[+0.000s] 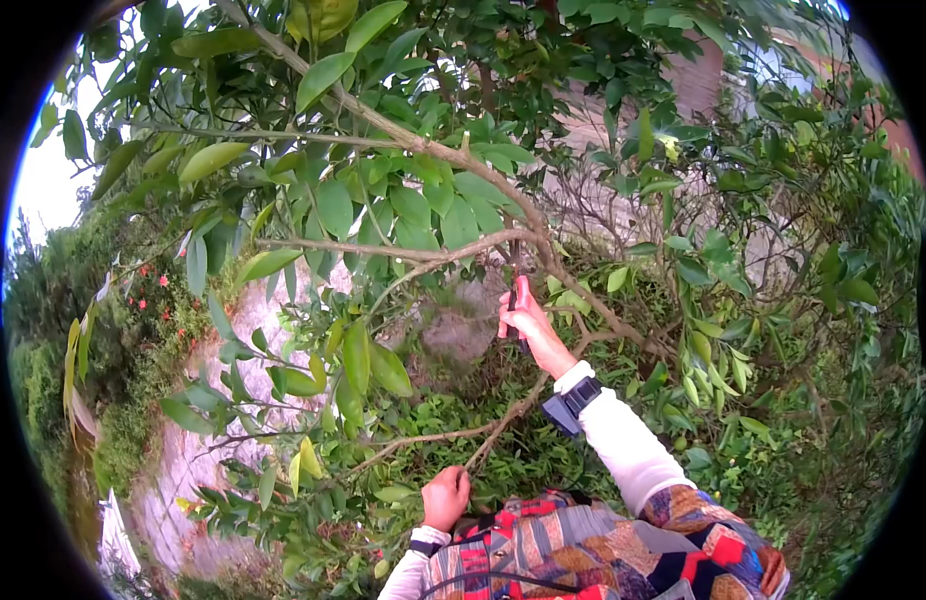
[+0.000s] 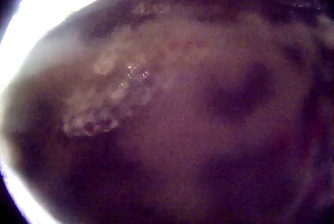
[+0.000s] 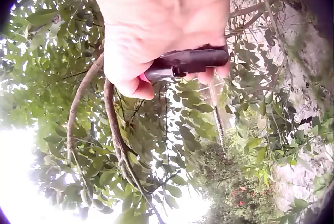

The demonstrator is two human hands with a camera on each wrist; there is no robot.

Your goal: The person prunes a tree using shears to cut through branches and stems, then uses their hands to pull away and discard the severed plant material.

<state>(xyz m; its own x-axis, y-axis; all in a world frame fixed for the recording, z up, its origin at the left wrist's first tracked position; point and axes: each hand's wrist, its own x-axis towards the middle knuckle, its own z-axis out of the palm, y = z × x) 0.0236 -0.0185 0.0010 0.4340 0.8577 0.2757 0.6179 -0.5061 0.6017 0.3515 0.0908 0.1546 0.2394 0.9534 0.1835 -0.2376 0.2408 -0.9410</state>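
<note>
My right hand [image 1: 528, 322] is raised at the middle of the head view and grips a pair of pruning shears [image 3: 190, 61] with black-and-red handles. The upper end of the shears overlaps the fork of a citrus-like branch [image 1: 483, 243] in the head view. Their blades are hard to make out among leaves. Low in front of my body, my left hand [image 1: 446, 498] has its back toward the head camera and its fingers turned under, out of sight. A thin lower branch [image 1: 498, 428] runs down close beside it. Dark blur fills the left wrist view.
A thick branch [image 1: 413, 140] arches across the top. Leafy twigs [image 1: 358, 365] hang at the left, and dense foliage [image 1: 723, 270] stands at the right. Pale ground [image 1: 208, 480] shows at lower left, and red flowers [image 1: 164, 282] dot the shrubs behind.
</note>
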